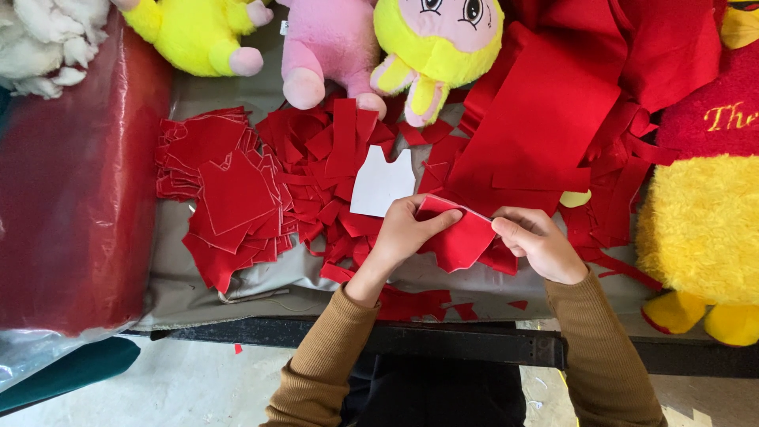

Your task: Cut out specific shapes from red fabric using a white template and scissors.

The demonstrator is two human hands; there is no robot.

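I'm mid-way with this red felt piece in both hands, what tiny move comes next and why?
Probably lay the red felt piece, pinched between your left hand and right hand, onto the stack of cut red pieces at left, since it looks like the same kind of piece.

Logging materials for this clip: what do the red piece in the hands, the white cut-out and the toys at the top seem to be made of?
Red piece: soft matte fabric, probably felt or velour; it bends between left hand and right hand.
White cut-out: flat, stiff-looking, likely card or paper.
Yellow toy and pink toy: fuzzy plush.
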